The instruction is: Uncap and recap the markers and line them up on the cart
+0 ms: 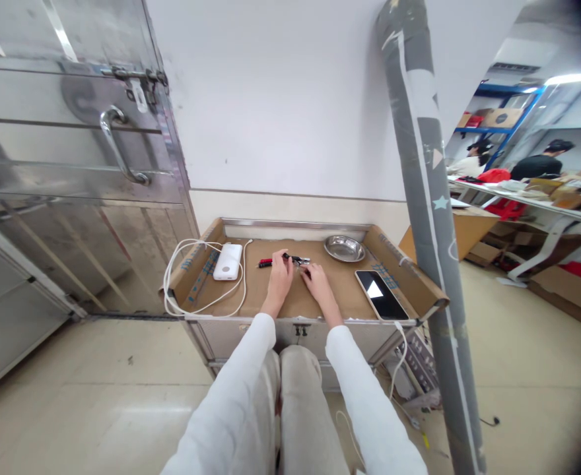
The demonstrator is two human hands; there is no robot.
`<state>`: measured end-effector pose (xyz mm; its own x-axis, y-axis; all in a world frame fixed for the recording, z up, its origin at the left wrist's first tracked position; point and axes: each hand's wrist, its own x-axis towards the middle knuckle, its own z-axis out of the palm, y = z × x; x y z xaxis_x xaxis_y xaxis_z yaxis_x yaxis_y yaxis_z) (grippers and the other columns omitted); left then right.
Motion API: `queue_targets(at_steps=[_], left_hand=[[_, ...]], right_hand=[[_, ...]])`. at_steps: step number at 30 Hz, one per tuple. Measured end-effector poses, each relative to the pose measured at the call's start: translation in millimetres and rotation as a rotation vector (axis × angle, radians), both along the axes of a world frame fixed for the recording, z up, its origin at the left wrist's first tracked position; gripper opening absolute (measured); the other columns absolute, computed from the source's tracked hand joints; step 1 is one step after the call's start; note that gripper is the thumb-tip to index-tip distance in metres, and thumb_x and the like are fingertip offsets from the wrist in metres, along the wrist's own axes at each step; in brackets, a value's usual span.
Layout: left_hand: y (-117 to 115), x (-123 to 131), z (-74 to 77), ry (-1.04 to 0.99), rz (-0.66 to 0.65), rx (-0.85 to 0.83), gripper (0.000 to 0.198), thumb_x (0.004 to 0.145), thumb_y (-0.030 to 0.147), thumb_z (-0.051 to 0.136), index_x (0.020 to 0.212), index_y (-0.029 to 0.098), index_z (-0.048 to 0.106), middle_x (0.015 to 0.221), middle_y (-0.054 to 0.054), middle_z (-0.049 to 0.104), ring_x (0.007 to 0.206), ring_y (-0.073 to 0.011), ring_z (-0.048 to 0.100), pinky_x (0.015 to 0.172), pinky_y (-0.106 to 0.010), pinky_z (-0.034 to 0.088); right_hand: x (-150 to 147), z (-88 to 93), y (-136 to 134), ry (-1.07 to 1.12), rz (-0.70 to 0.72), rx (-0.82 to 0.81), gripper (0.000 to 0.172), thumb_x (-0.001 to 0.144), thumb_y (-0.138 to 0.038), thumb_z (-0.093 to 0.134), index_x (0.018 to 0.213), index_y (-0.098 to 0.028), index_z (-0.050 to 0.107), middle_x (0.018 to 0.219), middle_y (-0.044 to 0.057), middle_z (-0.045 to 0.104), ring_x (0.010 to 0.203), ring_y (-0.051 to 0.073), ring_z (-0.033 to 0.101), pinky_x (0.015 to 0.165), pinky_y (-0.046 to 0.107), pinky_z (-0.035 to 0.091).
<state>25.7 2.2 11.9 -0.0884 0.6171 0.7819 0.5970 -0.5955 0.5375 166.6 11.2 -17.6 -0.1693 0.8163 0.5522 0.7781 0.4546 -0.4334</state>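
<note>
Curling partly closed, the left hand [280, 274] touches slim red-and-black items [265, 262] at its fingertips; the right hand [317, 281], fingers half-bent, sits just beside. From here I can't tell what either grips; a careless nudge could roll pieces away.

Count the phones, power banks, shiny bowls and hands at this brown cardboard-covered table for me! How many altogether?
Phone: 1
Power bank: 1
Shiny bowl: 1
Left hand and right hand: 2
Total: 5
The red-and-black things by the left hand are too small to count surely.
</note>
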Motion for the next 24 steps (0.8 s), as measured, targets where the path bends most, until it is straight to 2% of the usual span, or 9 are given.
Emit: queue_targets(at_steps=[3, 10, 17, 24], left_hand=[[0.6, -0.4, -0.3, -0.022, 0.026, -0.008, 0.021, 0.094, 0.022, 0.035, 0.114, 0.016, 0.041, 0.109, -0.013, 0.052, 0.105, -0.0201, 0.053, 0.089, -0.038, 0.047], [1.3, -1.0, 0.1, -0.020, 0.027, -0.016, 0.018, 0.092, 0.018, 0.034, 0.109, 0.016, 0.041, 0.107, -0.013, 0.051, 0.102, -0.0202, 0.054, 0.087, -0.038, 0.048], [6.6, -0.4, -7.2, 0.060, -0.120, -0.050, 0.015, 0.089, 0.012, 0.037, 0.102, 0.017, 0.042, 0.101, -0.010, 0.051, 0.098, -0.0195, 0.053, 0.092, -0.038, 0.045], [13.4, -1.9, -16.1, 0.108, -0.207, -0.174, 0.023, 0.085, 0.005, 0.034, 0.101, 0.017, 0.045, 0.103, -0.010, 0.051, 0.098, -0.0196, 0.054, 0.092, -0.039, 0.044]], right_hand=[[-0.3, -1.6, 0.6, -0.055, -0.015, 0.007, 0.031, 0.088, -0.020, 0.044, 0.114, -0.020, 0.060, 0.104, 0.010, 0.059, 0.095, 0.022, 0.051, 0.087, 0.037, 0.042], [1.3, -5.8, 3.1, -0.071, 0.013, 0.015, 0.026, 0.089, -0.023, 0.045, 0.106, -0.021, 0.065, 0.097, 0.009, 0.057, 0.092, 0.021, 0.050, 0.085, 0.035, 0.043], [-0.6, -4.9, 4.3, 0.002, 0.087, 0.028, 0.027, 0.086, -0.016, 0.044, 0.101, -0.021, 0.066, 0.101, 0.009, 0.059, 0.096, 0.020, 0.051, 0.090, 0.036, 0.042], [-0.1, 3.5, -3.7, 0.053, 0.014, -0.032, 0.039, 0.073, -0.001, 0.038, 0.095, -0.018, 0.064, 0.098, 0.006, 0.061, 0.095, 0.018, 0.052, 0.089, 0.029, 0.041]])
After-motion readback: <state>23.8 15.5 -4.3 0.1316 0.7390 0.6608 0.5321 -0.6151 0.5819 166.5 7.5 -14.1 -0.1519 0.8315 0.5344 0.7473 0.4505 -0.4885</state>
